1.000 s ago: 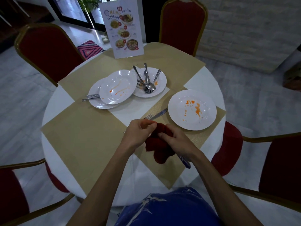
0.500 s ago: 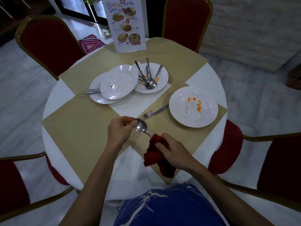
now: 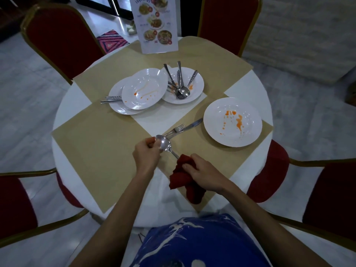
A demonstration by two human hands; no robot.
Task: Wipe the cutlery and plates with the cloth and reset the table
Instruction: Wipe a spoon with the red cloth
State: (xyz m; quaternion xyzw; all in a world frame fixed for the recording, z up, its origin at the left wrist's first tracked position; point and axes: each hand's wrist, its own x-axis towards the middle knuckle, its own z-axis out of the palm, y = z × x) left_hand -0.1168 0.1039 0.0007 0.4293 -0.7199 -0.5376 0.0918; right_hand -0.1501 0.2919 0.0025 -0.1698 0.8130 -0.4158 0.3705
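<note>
1. Centre of frame: the left hand [image 3: 146, 156] has its fingers curled round the bowl of a spoon [image 3: 164, 145]. The bowl's hollow faces the camera and the handle runs toward the lower right.
2. Just right of centre: the right hand [image 3: 204, 175] is clenched on a dark red cloth [image 3: 181, 180]. The spoon's handle goes into the cloth's upper end (its tip is hidden in the folds). The cloth's loose end hangs below the hand, over the mat.
3. A fork [image 3: 176, 129] and knife [image 3: 189, 125] lie side by side on a tan placemat [image 3: 100, 143], tips toward the upper right. The spoon's bowl overlaps their handle ends in this view; whether it touches them cannot be told.
4. Right of centre: a stained plate [image 3: 250, 130], white with orange smears, sits alone. The knife's tip is near its left rim but apart from it.
5. Upper centre: a streaked plate [image 3: 144, 88] rests on a lower plate [image 3: 117, 106]. Loose handles [image 3: 111, 98] stick out to the left from between them.
6. Beside them on the right, a third plate [image 3: 196, 89] holds a cutlery pile [image 3: 180, 83], heads toward the viewer and handles fanned toward the top.
7. Top centre: a menu card [image 3: 154, 24] stands upright at the far edge of the round table [image 3: 65, 112]. Red chairs [image 3: 63, 37] with gold frames ring it.
</note>
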